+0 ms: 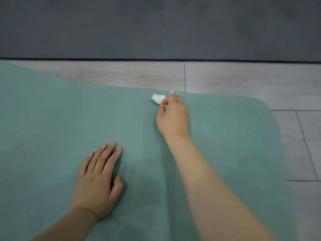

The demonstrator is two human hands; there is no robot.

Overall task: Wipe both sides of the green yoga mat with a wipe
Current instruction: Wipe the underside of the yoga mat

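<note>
Green foam filled most of the view: the yoga mat (52,119) lay flat on the pale wood-look floor (243,79), its long axis running from the left edge of the picture across to a rounded end on the right. Its far long edge ran in a wavy line near a dark grey floor covering (156,26), which had a black border and lay beyond a strip of bare floor. The mat's near side ran out of the bottom of the picture.

Close to the mat's far edge, the right hand (172,117) was stretched out with its fingers (163,104) curled down and pinching a small crumpled white wipe (157,98). The wipe stuck out from the fingertips toward the left and rested on the mat just inside the far edge; a small white corner also showed past the knuckles on the far side. The forearm crossed the mat from the lower right corner.

Nearer the mat's middle, well apart from the wipe, the left hand (99,181) lay palm down on the surface. Its fingers were straight, held close together and pointed toward the far edge, with the thumb set a little to the right side. Some blur softened the outlines of both hands.
</note>
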